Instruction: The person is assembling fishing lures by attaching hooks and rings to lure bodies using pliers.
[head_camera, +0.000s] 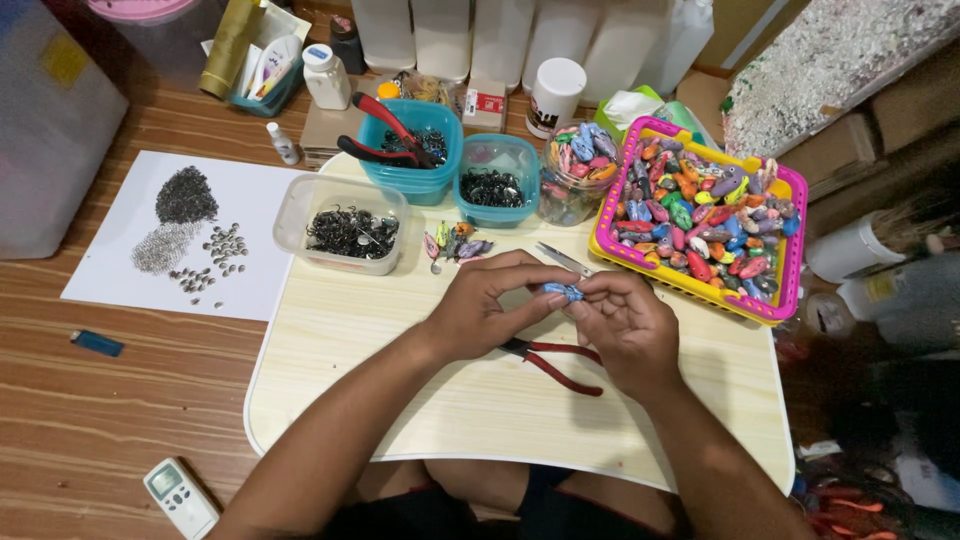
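Blue lure body (564, 291), small and painted, sits pinched between the fingertips of both hands above the middle of the pale lap table (400, 400). Left hand (487, 308) closes thumb and forefingers on its left end; right hand (622, 325) closes on its right end, so the piece is gripped from both sides. Judged light, rigid and glossy, hence somewhat slippery; best held by the ends as now, leaving the middle free. Any hook or wire on it is too small to make out. Red-handled pliers (550, 362) lie on the table just beneath the hands, untouched. Small scissors (563, 260) lie just beyond the fingers. Containers: clear tub (343, 226) holds dark metal hooks or rings; teal tub (412, 150) holds more dark metal bits with a second pair of red pliers across its rim; smaller teal tub (496, 180) holds dark rings; clear jar (578, 170) is full of multicoloured lure bodies; pink-and-yellow basket (700, 220) is heaped with the same. White sheet (180, 235) to the left carries sorted piles of tiny metal parts.
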